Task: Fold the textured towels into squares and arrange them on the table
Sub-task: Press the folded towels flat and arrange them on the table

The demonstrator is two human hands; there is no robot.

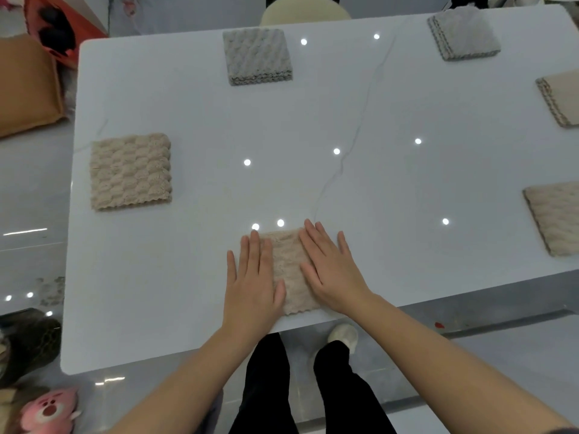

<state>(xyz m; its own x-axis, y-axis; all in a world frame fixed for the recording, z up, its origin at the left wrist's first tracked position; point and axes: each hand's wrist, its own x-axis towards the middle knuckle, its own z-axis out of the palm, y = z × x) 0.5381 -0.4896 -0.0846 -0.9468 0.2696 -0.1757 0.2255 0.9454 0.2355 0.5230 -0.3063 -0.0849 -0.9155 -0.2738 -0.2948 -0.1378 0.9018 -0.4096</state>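
The white table bears six folded towels: the near beige towel lies under the left grip and right grip, a beige square left of them, a grey square beyond, a grey stack far right, an upper beige towel and a lower beige towel right

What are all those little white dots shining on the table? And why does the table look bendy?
Head view: the dots are glare, probably ceiling lights mirrored in the glossy white table; head view: the wide-angle lens bows the table's edges; head view: soft light, hardly any shadow beside the left hand and right hand pressing the beige towel.
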